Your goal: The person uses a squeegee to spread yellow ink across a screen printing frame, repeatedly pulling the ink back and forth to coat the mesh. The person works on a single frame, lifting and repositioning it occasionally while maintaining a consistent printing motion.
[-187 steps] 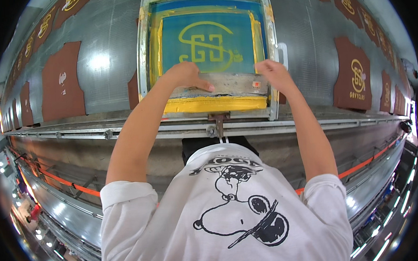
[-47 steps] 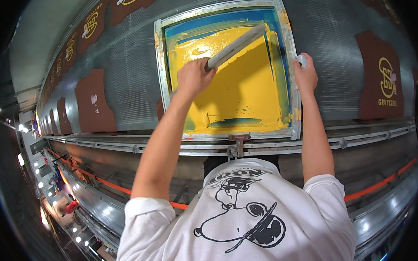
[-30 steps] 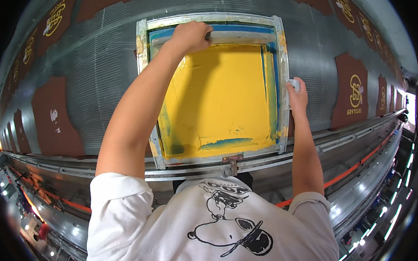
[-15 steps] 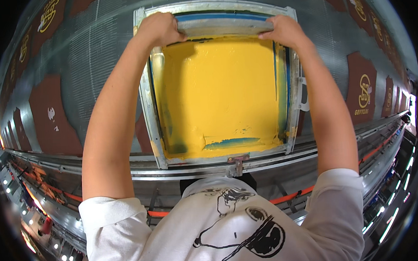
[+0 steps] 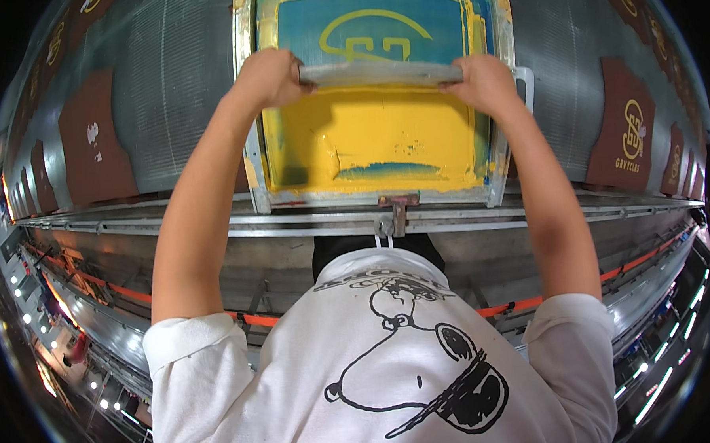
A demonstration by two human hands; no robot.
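Shows, at nine o'clock, a brown garment panel (image 5: 98, 145) flat on a grey bench (image 5: 176, 110). Moves right, toward eleven o'clock, to a metal screen frame (image 5: 256, 178). Has the left hand (image 5: 272, 79) over the frame's left rail, with fingers curled around the left end of a pale, bar-shaped squeegee (image 5: 376, 73). Places the squeegee at three o'clock from those fingers, long axis running nine to three. Borders, at twelve o'clock of the bar, on blue-green mesh (image 5: 303, 26) with a partly hidden emblem (image 5: 371, 13); at six, on spread yellow ink (image 5: 383, 133). Leaves unclear the pressure beneath. Ends the bar in the right hand (image 5: 480, 81), with fingers likewise wrapped about it. Puts neither hand nearer. Finishes toward three o'clock with a white loop handle (image 5: 529, 87) beside the frame, then a second brown panel (image 5: 611, 143).
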